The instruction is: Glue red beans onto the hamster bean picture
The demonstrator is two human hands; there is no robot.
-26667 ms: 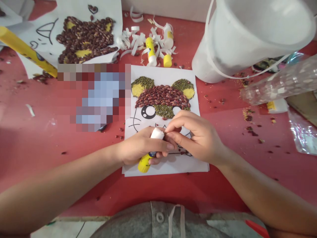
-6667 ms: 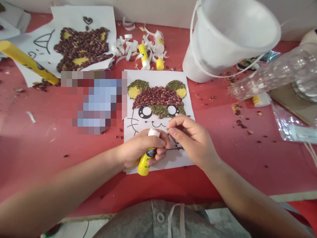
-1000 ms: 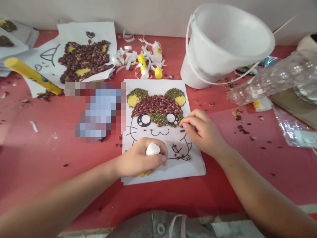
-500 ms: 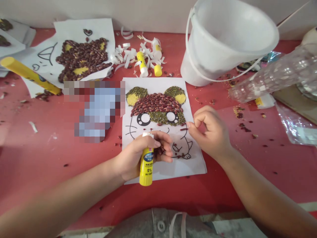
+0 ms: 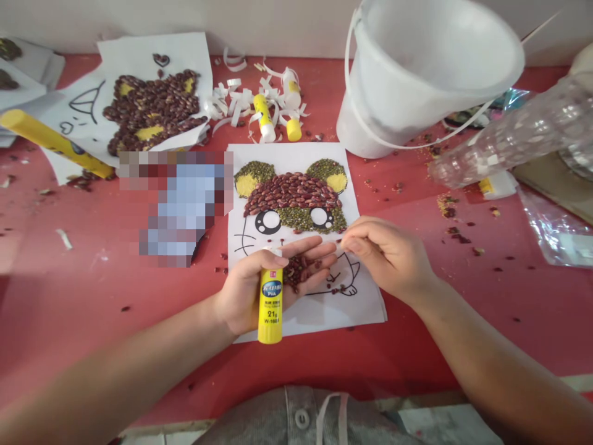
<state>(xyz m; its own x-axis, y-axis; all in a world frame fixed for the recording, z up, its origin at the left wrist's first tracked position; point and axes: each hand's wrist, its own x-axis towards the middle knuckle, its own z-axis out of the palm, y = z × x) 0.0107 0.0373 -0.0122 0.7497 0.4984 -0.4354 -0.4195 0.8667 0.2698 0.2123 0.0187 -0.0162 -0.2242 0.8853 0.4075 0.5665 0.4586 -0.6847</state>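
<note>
My left hand [image 5: 250, 284] grips an upright yellow glue stick [image 5: 270, 303] between thumb and palm. Its fingers are stretched out, and small dark red beans [image 5: 296, 271] lie in the palm. Just right of those fingertips, my right hand [image 5: 389, 256] is closed in a pinch; what it holds, if anything, is too small to make out. Below both hands is a paper with a hamster drawing [image 5: 241, 284]. Red beans [image 5: 291, 191] cover its forehead, green beans [image 5: 296, 219] fill the area between the eyes, and the ears are green and yellow. Part of the lower drawing is hidden by my left hand.
A white bucket [image 5: 370, 93] stands at the back right, beside a clear plastic bottle [image 5: 500, 136]. Another bean picture [image 5: 152, 111] lies back left near a yellow tube [image 5: 60, 142]. Paper strips [image 5: 238, 102] and a glue stick [image 5: 264, 117] lie behind the drawing. A blurred-out patch [image 5: 185, 204] is left.
My left hand has opened its fingers and turned the palm up, showing the beans. My right hand has moved slightly left and down, toward the left fingertips.
</note>
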